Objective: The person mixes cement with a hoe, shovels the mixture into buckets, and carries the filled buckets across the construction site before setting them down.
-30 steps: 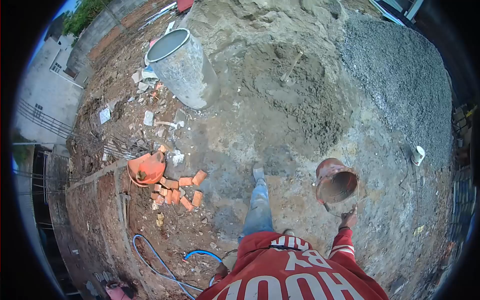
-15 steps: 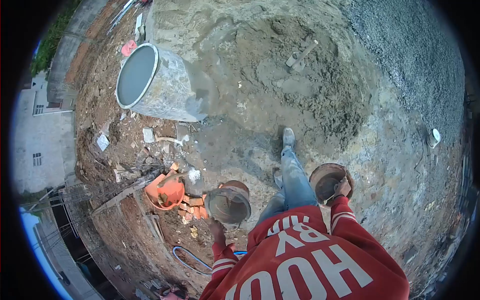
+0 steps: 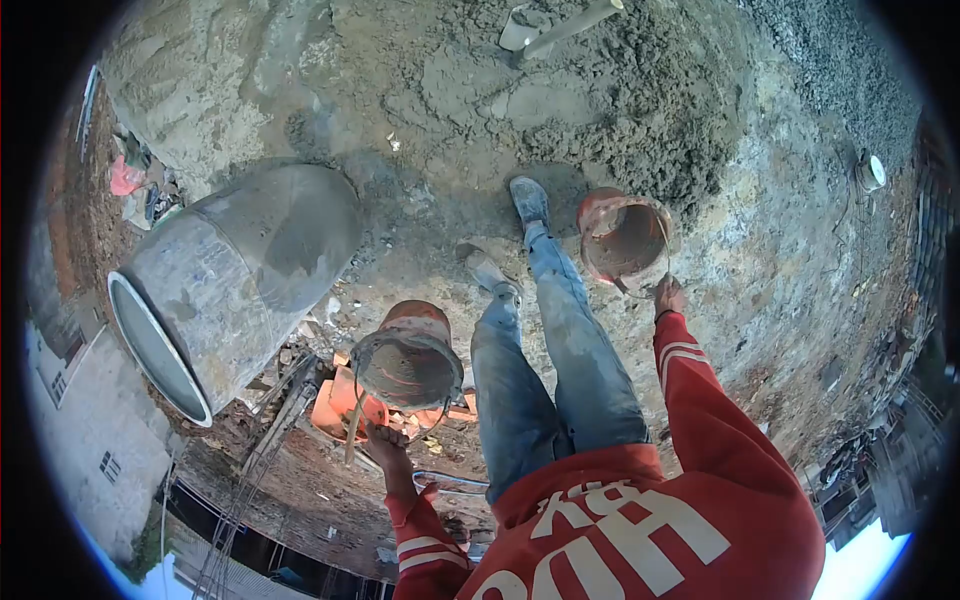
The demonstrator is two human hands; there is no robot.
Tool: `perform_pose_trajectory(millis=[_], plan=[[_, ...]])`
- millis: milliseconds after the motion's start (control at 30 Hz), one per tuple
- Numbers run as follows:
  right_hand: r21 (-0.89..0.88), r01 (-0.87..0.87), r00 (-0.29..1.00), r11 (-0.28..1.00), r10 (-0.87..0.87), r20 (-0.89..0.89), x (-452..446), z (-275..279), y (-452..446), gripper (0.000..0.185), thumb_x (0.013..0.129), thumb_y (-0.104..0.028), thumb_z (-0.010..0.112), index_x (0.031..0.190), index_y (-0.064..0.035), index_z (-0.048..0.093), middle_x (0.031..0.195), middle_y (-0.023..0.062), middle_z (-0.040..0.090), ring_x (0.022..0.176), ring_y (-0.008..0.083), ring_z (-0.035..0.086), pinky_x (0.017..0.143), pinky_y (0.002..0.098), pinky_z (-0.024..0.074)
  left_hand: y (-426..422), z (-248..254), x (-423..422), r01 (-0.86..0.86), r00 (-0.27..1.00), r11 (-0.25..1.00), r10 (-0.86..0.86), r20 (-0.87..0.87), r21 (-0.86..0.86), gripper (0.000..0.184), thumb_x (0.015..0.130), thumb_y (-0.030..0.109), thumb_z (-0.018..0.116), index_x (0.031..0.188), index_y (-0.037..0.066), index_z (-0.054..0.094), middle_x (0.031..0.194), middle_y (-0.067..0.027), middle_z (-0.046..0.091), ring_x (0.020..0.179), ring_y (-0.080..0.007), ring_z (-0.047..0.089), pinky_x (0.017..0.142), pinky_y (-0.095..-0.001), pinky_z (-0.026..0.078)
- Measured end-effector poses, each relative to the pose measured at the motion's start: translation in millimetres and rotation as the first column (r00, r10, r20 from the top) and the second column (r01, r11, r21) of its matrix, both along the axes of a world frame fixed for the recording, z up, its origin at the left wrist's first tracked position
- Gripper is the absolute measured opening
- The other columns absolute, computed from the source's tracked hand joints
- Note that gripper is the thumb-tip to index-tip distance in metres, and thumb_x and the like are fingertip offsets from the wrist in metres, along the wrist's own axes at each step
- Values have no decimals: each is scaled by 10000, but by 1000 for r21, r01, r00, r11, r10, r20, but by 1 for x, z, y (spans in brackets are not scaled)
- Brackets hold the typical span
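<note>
My left hand (image 3: 388, 445) is closed round the thin wire handle of a mortar-smeared bucket (image 3: 413, 316), which hangs in front of it on the left. On the other side, my right hand (image 3: 670, 297) grips the wire handle of a second bucket (image 3: 596, 228), reddish outside and coated grey within. Both buckets tilt with their mouths toward me; the depth of any mortar inside is hard to judge. Past my shoes lies a mound of wet grey mortar (image 3: 650, 110). A wooden-handled tool with a flat blade (image 3: 522, 28) rests on it, possibly a hoe.
A large grey drum (image 3: 225, 265) holding liquid stands at the left. Nearby are an orange basin (image 3: 335, 408), broken bricks and a blue hose (image 3: 450, 480). Gravel (image 3: 845, 60) fills the far right, with a small white bucket (image 3: 872, 172) beside it.
I have stepped forward, so the drum and mortar mound appear closer. Both buckets have swung forward, the right one farther out, with my arms more extended.
</note>
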State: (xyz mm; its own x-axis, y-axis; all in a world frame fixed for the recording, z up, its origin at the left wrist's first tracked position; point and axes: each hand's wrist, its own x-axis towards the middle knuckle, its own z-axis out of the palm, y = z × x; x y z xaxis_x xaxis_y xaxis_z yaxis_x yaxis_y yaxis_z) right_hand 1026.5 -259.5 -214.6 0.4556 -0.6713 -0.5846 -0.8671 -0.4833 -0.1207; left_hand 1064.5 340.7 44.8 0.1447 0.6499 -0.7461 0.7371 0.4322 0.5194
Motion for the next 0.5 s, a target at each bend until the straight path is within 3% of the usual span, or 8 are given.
perform_pose_trajectory(millis=[67,133,233,300,367,400,433,500], plan=[[-26,-56,998,998,56,-8,32,-8,15,508,968,-450,418,1012,18,612,1000,266,665,922,444,628,804,499,481,5,-20,16,27,1000,999,-28,-9,-39,451,991,404,487,647,163,321,523,29,248,427,-125,290,416,-313,292],[326,123,920,937,-231,318,35,-59,18,460,967,-421,457,969,6,628,884,232,674,796,415,643,730,461,490,-5,-35,40,93,996,989,-92,18,-119,418,1001,358,480,662,166,328,539,31,264,432,-125,294,417,-317,300],[506,350,820,788,-519,240,48,-106,35,357,909,-355,604,923,0,635,696,79,629,607,204,573,607,344,465,-52,-47,89,199,980,974,-201,-4,-104,418,1001,343,490,660,140,356,550,19,302,457,-120,331,467,-297,324],[419,334,898,844,-420,130,73,-86,50,338,886,-325,639,955,5,638,702,39,620,613,148,551,588,310,453,-81,-44,109,365,930,930,-364,41,-38,423,1006,310,475,644,112,382,545,14,360,471,-95,341,459,-280,287],[569,246,876,785,-431,217,65,-98,51,328,888,-310,630,1020,-10,642,736,52,632,639,150,572,590,310,457,-111,-26,136,515,857,857,-515,-7,-18,431,991,289,496,612,102,408,540,31,372,494,-62,342,465,-271,276],[510,106,903,854,-298,310,82,-68,64,325,889,-299,627,1073,-31,637,821,73,649,721,157,607,609,293,460,-126,-16,150,612,791,791,-612,-16,-1,431,990,287,499,614,89,425,549,34,394,506,-61,359,469,-283,289],[679,52,885,732,-349,309,111,-28,77,328,902,-337,599,1091,-73,645,915,98,661,818,184,638,643,300,473,-133,-23,149,662,749,749,-662,21,29,420,985,290,505,643,47,474,547,14,418,516,-77,387,477,-306,312],[751,199,933,630,-356,51,176,69,112,472,939,-466,493,1216,-95,586,1095,101,638,957,231,637,769,357,469,-166,14,186,716,685,688,-725,75,118,354,963,280,529,759,-9,551,579,-56,478,557,-130,461,529,-329,367]])
